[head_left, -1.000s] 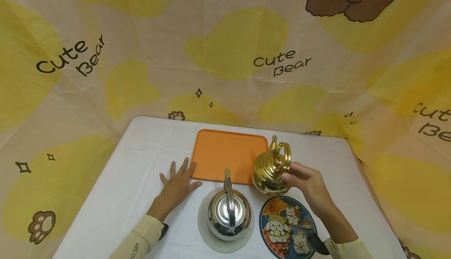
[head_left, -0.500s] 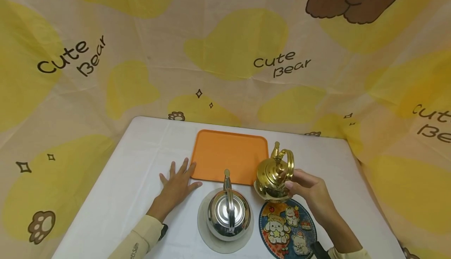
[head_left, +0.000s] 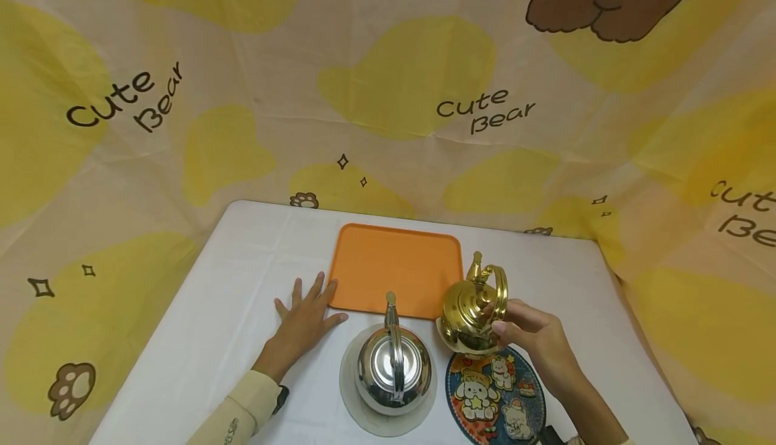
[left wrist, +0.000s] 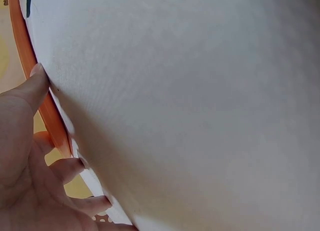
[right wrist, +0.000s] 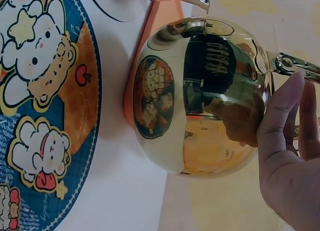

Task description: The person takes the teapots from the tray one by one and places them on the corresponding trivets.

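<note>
A gold kettle [head_left: 467,314] hangs from my right hand [head_left: 539,337], whose thumb and fingers grip its handle. It is held upright above the table, between the orange tray [head_left: 394,270] and a round cartoon-printed mat [head_left: 479,398]; in the right wrist view its shiny belly [right wrist: 200,101] stands off the table. My left hand [head_left: 306,324] lies with fingers spread on the white tabletop, fingertips at the tray's left front corner. The left wrist view shows that hand [left wrist: 30,166] beside the tray's orange rim [left wrist: 22,41].
A silver kettle [head_left: 394,371] stands on a round pale mat [head_left: 354,404] between my hands, its spout toward the tray. The white table [head_left: 254,256] ends at a yellow patterned cloth [head_left: 388,95] behind it.
My right hand has brought the gold kettle down and toward me, from beside the tray's right end to over the far edge of the printed mat. The left hand stays put.
</note>
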The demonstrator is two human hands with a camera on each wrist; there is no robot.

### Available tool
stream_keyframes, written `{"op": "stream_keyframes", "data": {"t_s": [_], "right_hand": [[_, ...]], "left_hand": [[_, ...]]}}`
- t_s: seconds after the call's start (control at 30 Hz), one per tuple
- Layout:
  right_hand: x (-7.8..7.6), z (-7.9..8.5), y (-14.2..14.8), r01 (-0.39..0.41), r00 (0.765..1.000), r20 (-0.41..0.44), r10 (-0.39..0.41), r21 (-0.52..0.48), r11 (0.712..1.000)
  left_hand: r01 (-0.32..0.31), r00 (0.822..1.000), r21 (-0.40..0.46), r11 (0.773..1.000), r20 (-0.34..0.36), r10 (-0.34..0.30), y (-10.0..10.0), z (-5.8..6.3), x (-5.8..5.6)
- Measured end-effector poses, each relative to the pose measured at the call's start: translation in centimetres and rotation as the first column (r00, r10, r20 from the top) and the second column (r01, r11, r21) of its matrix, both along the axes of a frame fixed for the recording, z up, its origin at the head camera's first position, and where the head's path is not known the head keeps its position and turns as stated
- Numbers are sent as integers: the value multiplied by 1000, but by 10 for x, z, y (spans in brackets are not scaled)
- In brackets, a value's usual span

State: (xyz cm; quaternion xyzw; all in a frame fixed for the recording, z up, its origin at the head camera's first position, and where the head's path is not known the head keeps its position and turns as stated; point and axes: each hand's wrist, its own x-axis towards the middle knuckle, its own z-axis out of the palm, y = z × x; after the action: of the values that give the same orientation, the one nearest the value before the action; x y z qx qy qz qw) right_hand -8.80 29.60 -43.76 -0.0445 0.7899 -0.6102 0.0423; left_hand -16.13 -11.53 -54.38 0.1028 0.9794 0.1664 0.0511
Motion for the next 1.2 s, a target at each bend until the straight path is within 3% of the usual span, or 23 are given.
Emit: {"op": "stream_keyframes", "data": {"t_s": [0.6,0.9,1.2], "right_hand": [[29,-2,14,47,999,-9,-47,-8,999],[45,-5,21,80,994,80,-79,-11,997],[57,-14,26,44,999,0,-45,-87,995]], "left_hand": [[3,1000,1,1000,-8,-3,0,0,-1],[1,1000,10,1000,-3,-1,0,-1,1],[0,1000,11,1000,-3,0,1,1,0]]}}
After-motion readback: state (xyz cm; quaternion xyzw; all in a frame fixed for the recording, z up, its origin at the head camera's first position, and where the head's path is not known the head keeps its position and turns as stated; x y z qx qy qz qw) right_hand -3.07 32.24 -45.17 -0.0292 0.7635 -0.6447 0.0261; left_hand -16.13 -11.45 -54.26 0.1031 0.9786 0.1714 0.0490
